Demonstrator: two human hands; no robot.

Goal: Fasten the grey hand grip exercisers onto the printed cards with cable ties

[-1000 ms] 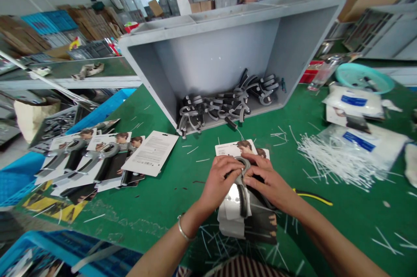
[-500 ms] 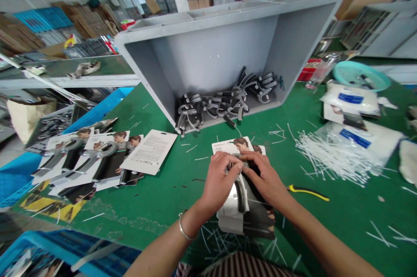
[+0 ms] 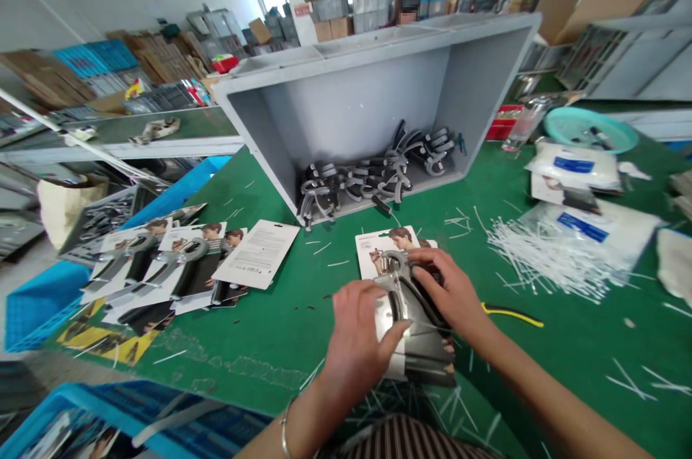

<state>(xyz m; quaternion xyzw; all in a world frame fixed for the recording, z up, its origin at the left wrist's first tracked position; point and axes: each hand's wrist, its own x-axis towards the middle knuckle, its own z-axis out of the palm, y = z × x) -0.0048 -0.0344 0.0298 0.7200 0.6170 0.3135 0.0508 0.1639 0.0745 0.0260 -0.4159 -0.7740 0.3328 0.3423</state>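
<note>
A grey and black hand grip strengthener [image 3: 398, 266] with a metal spring lies on a printed backing card [image 3: 365, 246], on top of at least one more card. My left hand [image 3: 360, 326], slightly blurred, is around its left handle, fingers on the left side and thumb across on the right. My right hand [image 3: 446, 290] holds the right handle with bent fingers near the top. The palm sides of both hands are hidden. Beside my right forearm lies a yellow and black handled tool [image 3: 513, 313], its head hidden.
A grey bin [image 3: 357, 109] on its side holds several loose hand grips [image 3: 373, 174]. Carded hand grips [image 3: 178, 261] and a face-down card [image 3: 258, 253] lie left. White cable ties [image 3: 551, 257] are heaped right, beside plastic bags [image 3: 573, 165] and a turquoise basin [image 3: 592, 124]. Another person is behind the bin.
My left hand has moved down from the top of the hand grip to its left handle, uncovering the spring. My right hand has shifted slightly down onto the right handle. The view has tilted slightly.
</note>
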